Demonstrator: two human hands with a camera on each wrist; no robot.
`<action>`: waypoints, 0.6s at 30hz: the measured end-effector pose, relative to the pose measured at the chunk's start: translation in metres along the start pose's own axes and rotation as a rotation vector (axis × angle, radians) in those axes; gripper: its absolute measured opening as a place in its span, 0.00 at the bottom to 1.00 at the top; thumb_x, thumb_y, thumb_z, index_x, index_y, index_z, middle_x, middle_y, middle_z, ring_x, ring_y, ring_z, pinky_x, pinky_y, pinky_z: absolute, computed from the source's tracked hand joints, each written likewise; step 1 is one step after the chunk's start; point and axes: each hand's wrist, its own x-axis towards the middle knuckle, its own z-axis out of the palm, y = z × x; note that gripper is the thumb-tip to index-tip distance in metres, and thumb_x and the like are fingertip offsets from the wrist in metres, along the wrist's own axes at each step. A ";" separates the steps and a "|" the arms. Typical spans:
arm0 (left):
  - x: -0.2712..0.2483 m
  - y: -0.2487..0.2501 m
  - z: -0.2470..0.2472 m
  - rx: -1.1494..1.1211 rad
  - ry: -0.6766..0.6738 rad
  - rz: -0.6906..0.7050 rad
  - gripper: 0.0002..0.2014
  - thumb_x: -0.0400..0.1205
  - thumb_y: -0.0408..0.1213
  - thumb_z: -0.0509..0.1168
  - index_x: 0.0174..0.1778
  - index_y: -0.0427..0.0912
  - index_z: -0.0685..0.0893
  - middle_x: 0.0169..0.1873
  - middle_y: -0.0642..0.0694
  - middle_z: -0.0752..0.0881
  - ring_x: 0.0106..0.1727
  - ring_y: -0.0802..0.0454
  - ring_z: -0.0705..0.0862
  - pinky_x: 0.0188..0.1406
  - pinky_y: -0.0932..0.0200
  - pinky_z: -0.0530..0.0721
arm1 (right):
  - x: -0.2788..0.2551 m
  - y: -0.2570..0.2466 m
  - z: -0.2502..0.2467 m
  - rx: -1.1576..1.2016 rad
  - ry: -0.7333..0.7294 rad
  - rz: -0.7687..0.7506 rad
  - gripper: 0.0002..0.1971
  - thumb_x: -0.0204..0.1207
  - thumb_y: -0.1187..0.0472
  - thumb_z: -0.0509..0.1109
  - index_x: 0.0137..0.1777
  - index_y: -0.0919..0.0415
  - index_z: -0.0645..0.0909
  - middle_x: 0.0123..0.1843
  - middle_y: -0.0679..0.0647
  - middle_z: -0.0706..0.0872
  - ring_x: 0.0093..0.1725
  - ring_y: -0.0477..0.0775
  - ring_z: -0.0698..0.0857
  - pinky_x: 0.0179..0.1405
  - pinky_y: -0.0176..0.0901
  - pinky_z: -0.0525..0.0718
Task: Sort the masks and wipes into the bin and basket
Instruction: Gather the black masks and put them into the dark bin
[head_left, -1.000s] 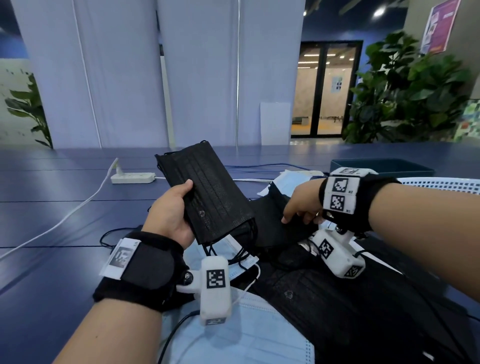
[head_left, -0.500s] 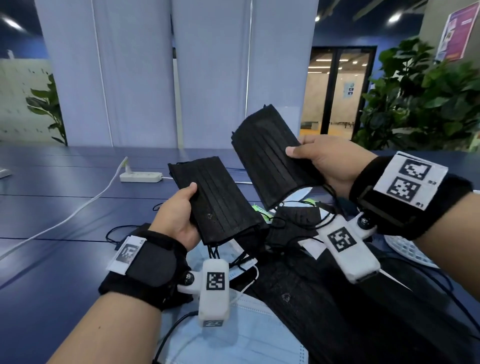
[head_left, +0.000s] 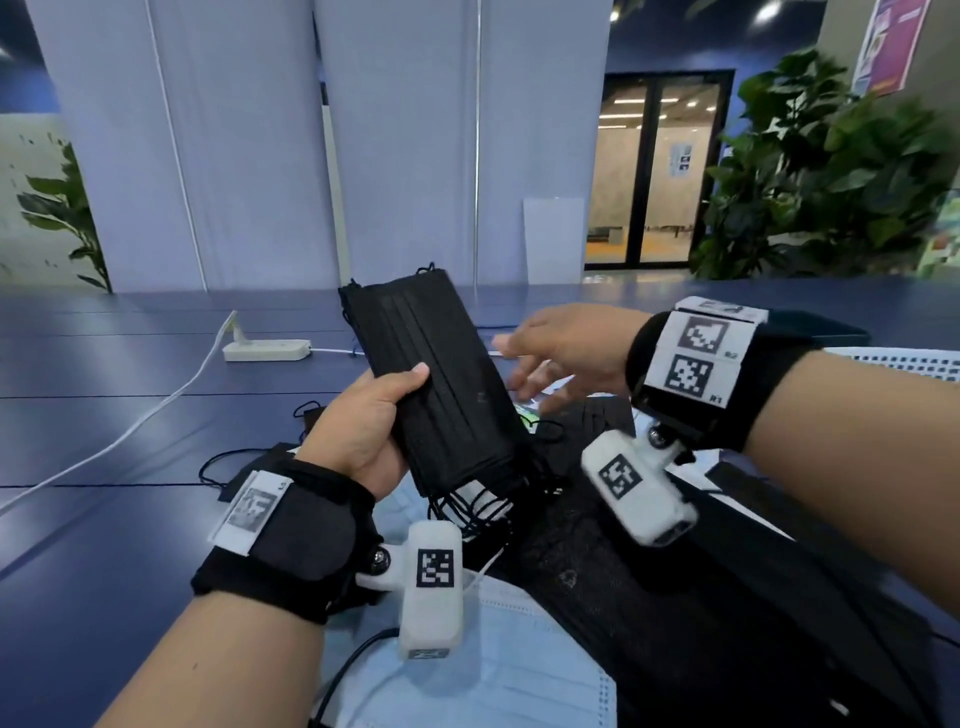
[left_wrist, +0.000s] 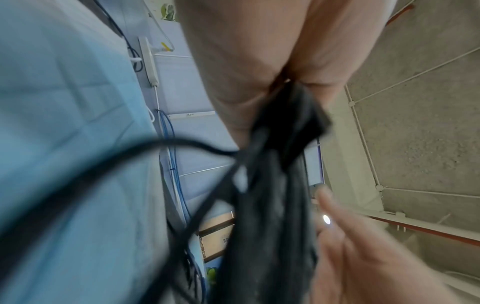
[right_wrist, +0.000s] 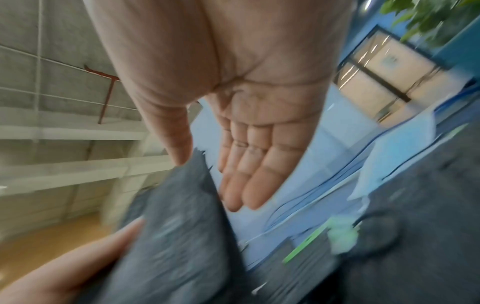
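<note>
The left hand grips a stack of black face masks, thumb clamped across its front, raised above the blue table. The right hand hovers just right of the stack, fingers straight, close together, holding nothing. Light blue masks lie below the stack.

The left hand holds a stack of black masks above the counter. The right hand, fingers spread, hovers just beside it. Its fingertips look blurred.
</note>
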 end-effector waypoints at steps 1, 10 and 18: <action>0.001 0.001 -0.002 -0.022 0.028 -0.001 0.14 0.85 0.32 0.58 0.66 0.35 0.79 0.55 0.37 0.88 0.47 0.45 0.90 0.38 0.48 0.91 | 0.005 0.007 -0.012 -0.079 0.060 0.081 0.12 0.81 0.52 0.65 0.46 0.62 0.75 0.36 0.58 0.83 0.35 0.53 0.83 0.40 0.46 0.83; 0.003 0.004 -0.009 -0.026 0.067 -0.030 0.10 0.86 0.36 0.57 0.52 0.37 0.83 0.46 0.42 0.90 0.46 0.47 0.88 0.37 0.51 0.83 | 0.018 0.068 -0.058 -0.460 0.102 0.512 0.19 0.73 0.53 0.75 0.51 0.69 0.76 0.32 0.61 0.81 0.27 0.54 0.80 0.31 0.43 0.84; 0.004 0.004 -0.011 -0.017 0.091 -0.017 0.10 0.86 0.35 0.58 0.56 0.37 0.83 0.43 0.43 0.91 0.41 0.49 0.91 0.31 0.53 0.87 | 0.020 0.067 -0.055 -0.594 0.117 0.540 0.20 0.70 0.51 0.77 0.47 0.67 0.76 0.34 0.57 0.79 0.29 0.54 0.75 0.37 0.44 0.79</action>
